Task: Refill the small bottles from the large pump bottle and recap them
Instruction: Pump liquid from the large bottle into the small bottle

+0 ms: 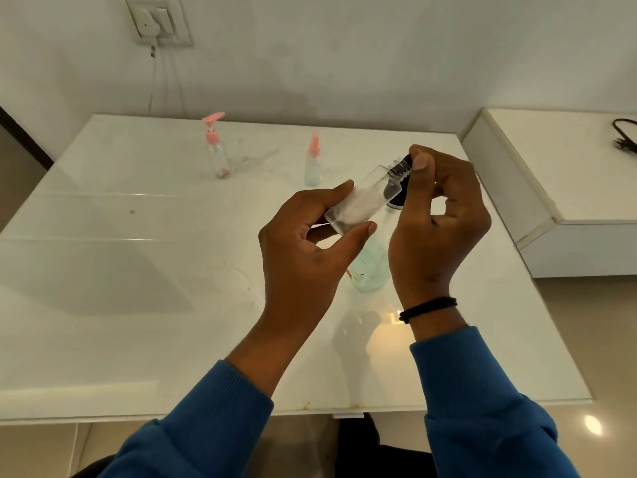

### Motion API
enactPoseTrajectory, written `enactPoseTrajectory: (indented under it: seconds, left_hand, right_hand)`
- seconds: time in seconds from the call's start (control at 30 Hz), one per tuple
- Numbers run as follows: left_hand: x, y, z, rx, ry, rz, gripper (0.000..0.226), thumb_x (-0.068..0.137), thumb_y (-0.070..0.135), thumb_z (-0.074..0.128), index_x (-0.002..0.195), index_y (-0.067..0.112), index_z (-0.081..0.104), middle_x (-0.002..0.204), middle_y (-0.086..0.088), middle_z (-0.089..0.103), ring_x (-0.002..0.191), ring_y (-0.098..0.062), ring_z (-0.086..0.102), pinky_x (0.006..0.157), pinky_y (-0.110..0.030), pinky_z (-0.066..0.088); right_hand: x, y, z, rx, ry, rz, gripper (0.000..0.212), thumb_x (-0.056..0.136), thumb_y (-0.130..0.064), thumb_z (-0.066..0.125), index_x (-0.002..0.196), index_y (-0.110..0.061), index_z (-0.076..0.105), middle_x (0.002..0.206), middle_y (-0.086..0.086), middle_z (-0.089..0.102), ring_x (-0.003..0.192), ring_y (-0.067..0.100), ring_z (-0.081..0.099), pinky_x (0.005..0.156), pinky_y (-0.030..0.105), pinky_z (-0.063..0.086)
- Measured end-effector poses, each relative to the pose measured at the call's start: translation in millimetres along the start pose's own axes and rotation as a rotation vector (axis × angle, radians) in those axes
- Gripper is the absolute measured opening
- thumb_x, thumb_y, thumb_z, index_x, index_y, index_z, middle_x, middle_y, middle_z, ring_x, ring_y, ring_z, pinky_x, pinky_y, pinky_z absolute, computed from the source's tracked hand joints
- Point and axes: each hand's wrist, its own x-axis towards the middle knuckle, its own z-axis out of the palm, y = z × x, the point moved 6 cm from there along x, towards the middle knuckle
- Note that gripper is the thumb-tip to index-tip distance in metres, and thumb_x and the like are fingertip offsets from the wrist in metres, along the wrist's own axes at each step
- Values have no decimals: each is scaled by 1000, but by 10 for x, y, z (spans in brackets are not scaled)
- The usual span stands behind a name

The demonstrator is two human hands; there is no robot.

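Note:
My left hand (303, 250) grips a small clear bottle (362, 201) by its base, tilted with the threaded neck pointing up and right. White cream fills its lower part. My right hand (437, 219) pinches a black cap (406, 163) at the bottle's mouth. Directly below the hands stands a larger clear bottle (370, 267) with pale green liquid, mostly hidden by them. At the back of the white table (138, 270) stand a small clear bottle with a pink pump (217, 150) and a small bottle with a pink spray top (313, 163) holding pale green liquid.
A white ledge (551, 174) rises at the table's right side, with a black cable (625, 132) on it. A wall socket (158, 22) with a cord hanging down sits on the wall behind. The table's front edge is near my sleeves.

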Motion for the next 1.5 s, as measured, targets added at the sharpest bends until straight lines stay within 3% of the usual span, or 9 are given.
enactPoseTrajectory:
  seconds: [0.2, 0.4, 0.63, 0.9, 1.07, 1.2, 1.3, 1.43, 1.5]
  left_hand:
    - [12, 0, 21, -34, -1, -26, 46, 80, 27, 83, 123, 16, 69, 121, 3, 70, 109, -10, 69, 85, -20, 59]
    - [-9, 0, 11, 5, -5, 0, 47, 81, 28, 83, 123, 14, 69, 122, 2, 70, 109, -11, 68, 85, -20, 59]
    - [13, 12, 20, -23, 2, -11, 46, 81, 27, 83, 123, 17, 68, 122, 4, 70, 110, -8, 67, 86, -18, 57]
    - [4, 4, 5, -29, -4, -14, 46, 80, 27, 83, 122, 17, 68, 121, 4, 70, 111, -8, 67, 84, -19, 58]
    - [19, 20, 17, -30, -2, -13, 44, 81, 25, 83, 122, 18, 68, 120, 7, 69, 112, -3, 65, 83, -15, 56]
    - [-3, 9, 14, -2, -4, -3, 46, 80, 29, 83, 122, 16, 69, 121, 5, 70, 110, -4, 67, 83, -16, 57]
    - [1, 11, 9, -16, -2, -9, 45, 80, 30, 82, 121, 21, 67, 120, 8, 69, 111, -1, 65, 82, -13, 56]
    - [13, 36, 23, -15, -4, 1, 45, 80, 30, 82, 122, 20, 67, 121, 8, 68, 112, -1, 64, 83, -11, 54]
    - [9, 32, 20, -7, 1, 1, 46, 80, 30, 82, 123, 16, 68, 122, 6, 69, 111, -3, 66, 83, -12, 55]
  right_hand:
    - [89, -29, -9, -44, -1, 27, 16, 99, -21, 60, 94, -16, 74, 90, -7, 73, 80, 21, 64, 67, 20, 48]
    - [-26, 28, 7, -9, -3, 19, 11, 100, -17, 60, 98, -18, 71, 94, -9, 69, 80, 21, 66, 64, 41, 54]
    - [95, -41, -16, -59, 1, 9, 15, 99, -19, 61, 93, -16, 74, 89, -11, 69, 76, 20, 63, 65, 24, 47]
    - [29, -30, 7, -46, -16, 24, 11, 99, -19, 61, 96, -27, 66, 93, -12, 68, 81, 20, 65, 68, 47, 54]
    - [84, -43, -17, -69, -15, -5, 13, 98, -18, 61, 94, -19, 73, 92, -12, 69, 80, 21, 63, 70, 29, 50]
    - [-19, 24, 0, -48, -15, 15, 10, 99, -18, 61, 98, -20, 71, 96, -10, 69, 84, 17, 64, 72, 30, 52]
    - [30, 10, -2, -59, -23, 11, 13, 99, -18, 62, 96, -14, 74, 94, -11, 69, 83, 17, 63, 74, 15, 44]
    - [100, -61, -18, -93, -16, -8, 15, 97, -20, 62, 89, -17, 74, 100, -15, 70, 88, 10, 56, 72, 33, 48]
    - [63, -61, -16, -110, -11, -6, 15, 97, -21, 62, 89, -19, 74, 109, -11, 72, 95, 17, 57, 76, 31, 44]
